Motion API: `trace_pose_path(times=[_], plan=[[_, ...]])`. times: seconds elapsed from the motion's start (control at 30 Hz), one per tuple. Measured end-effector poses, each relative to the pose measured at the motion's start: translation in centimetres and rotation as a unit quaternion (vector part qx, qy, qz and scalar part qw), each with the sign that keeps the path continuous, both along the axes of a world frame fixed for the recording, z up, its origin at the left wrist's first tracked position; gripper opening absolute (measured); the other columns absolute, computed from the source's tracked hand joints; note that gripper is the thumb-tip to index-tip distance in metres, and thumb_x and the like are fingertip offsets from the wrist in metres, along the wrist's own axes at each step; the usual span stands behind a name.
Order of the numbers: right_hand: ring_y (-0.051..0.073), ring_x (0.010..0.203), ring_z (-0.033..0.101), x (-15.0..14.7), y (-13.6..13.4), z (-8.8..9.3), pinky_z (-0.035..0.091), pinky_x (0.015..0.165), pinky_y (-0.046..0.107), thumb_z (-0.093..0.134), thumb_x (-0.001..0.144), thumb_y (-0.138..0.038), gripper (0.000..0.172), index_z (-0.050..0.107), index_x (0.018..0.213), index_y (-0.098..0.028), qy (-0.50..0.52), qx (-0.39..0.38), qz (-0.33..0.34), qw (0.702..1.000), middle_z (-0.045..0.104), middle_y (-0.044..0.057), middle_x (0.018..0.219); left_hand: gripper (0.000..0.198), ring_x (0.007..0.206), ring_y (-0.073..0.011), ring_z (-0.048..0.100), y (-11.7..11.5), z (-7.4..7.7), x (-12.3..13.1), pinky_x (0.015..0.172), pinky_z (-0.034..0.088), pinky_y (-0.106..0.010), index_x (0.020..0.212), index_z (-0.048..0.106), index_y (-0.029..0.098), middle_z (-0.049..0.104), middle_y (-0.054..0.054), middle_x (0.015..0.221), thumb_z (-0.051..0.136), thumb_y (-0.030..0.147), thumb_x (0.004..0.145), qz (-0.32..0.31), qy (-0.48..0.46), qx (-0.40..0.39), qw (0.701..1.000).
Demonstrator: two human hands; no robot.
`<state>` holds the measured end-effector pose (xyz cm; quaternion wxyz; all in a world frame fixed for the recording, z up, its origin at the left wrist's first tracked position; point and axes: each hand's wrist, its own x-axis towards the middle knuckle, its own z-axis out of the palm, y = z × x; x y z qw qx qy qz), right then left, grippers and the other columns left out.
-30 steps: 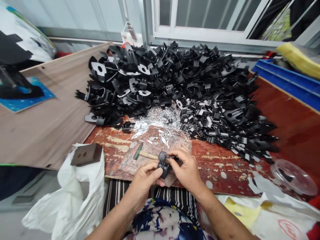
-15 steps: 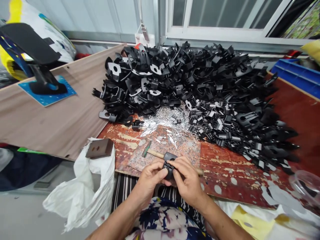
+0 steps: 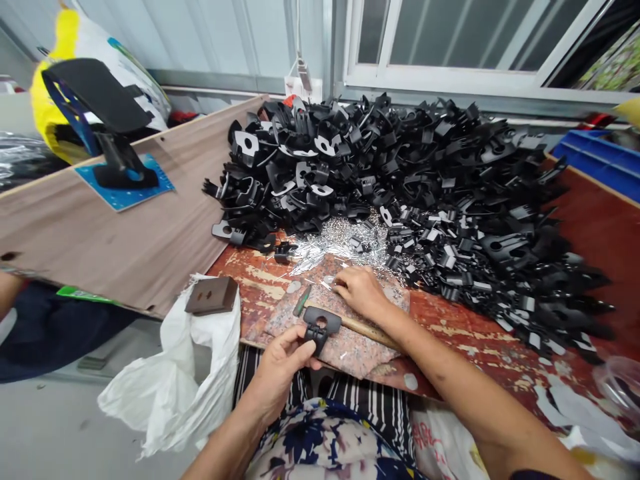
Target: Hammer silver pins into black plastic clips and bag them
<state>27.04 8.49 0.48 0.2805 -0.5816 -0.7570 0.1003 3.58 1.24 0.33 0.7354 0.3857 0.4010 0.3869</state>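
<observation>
My left hand [image 3: 281, 363] pinches a black plastic clip [image 3: 323, 322] with a round hole in its wide end and a hinge-like joint near my thumb. Over the speckled stone slab [image 3: 350, 357], my right hand [image 3: 363, 291] has its fingers drawn together among loose metal pins [image 3: 326, 285]; whatever sits between its fingertips is hidden. A small hammer [image 3: 367, 328] with a green head and wooden handle lies on the slab, partly behind the clip and beneath my right forearm. More shiny pins [image 3: 345, 240] lie heaped just beyond.
A large pile of black plastic parts [image 3: 400, 147] covers the back, with smaller black pieces [image 3: 445, 247] to the right. A brown block [image 3: 212, 295] rests on white cloth [image 3: 150, 393] at left. A blue crate [image 3: 600, 160] stands far right. Another person's arm [image 3: 7, 293] shows at the left edge.
My right hand has left the clip and reached forward to the loose pins. My left hand keeps the clip, now slightly further left. The view has shifted a little.
</observation>
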Motion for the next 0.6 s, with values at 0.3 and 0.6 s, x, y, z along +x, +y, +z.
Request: trace_pose_path(times=[0.3, 0.6], plan=[[0.019, 0.096, 0.067, 2.2, -2.8, 1.5, 0.053, 0.088, 0.035, 0.059, 0.094, -0.021, 0.012, 0.068, 0.086, -0.021, 0.100, 0.082, 0.061, 0.990, 0.071, 0.007, 0.104, 0.032, 0.056, -0.0102, 0.062, 0.7, 0.6, -0.1, 0.057, 0.049, -0.020, 0.073, 0.070, 0.014, 0.062, 0.001, 0.071, 0.086, 0.041, 0.069, -0.027, 0.046, 0.014, 0.998], [0.017, 0.082, 0.071, 3.2, -5.2, 2.4, 0.058, 0.080, 0.033, 0.071, 0.085, -0.024, 0.013, 0.072, 0.098, -0.020, 0.245, 0.029, 0.005, 0.969, 0.075, 0.003, 0.092, 0.038, 0.055, -0.0112, 0.062, 1.0, 1.3, 2.2, 0.054, 0.050, -0.021, 0.070, 0.063, 0.016, 0.054, 0.004, 0.070, 0.084, 0.047, 0.069, -0.041, 0.052, 0.017, 0.998]])
